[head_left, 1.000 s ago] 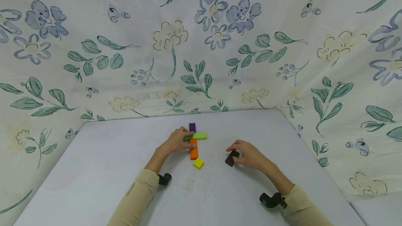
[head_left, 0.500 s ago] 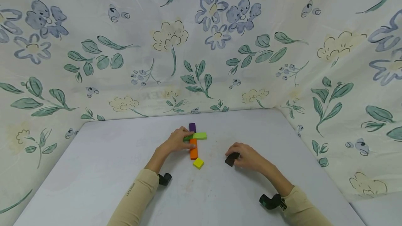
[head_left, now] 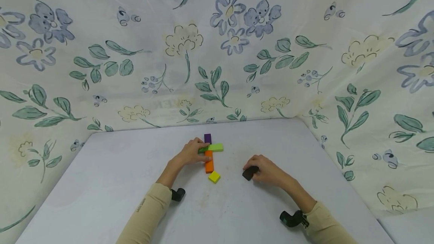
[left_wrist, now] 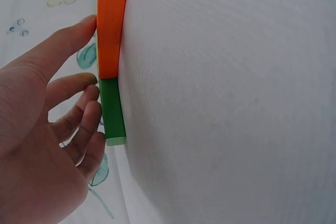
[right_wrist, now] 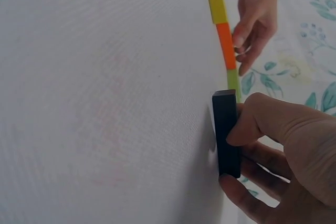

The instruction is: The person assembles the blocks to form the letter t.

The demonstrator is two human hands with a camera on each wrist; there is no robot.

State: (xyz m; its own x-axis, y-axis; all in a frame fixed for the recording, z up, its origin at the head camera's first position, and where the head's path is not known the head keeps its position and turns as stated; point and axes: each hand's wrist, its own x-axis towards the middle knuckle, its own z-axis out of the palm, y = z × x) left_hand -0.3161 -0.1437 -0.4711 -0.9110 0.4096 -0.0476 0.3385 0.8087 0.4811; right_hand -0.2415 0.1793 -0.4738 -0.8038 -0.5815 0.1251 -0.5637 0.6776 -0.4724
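Observation:
My right hand pinches a black block at the right of the laid-out blocks. In the right wrist view, the thumb lies along one side of the black block and a fingertip meets its lower end. My left hand rests at the coloured blocks, thumb at the orange block, other fingertips by the dark green block. Its fingers look relaxed in the left wrist view. A light green block extends rightward, and a purple block stands behind. The fingers partly hide the dark green block.
A yellow block lies turned at the near end of the orange one. The white table extends around the blocks. A floral cloth hangs behind the table and along its sides.
My right hand's fingers have closed in on the black block, which has turned slightly. The left hand and the coloured blocks have stayed in place.

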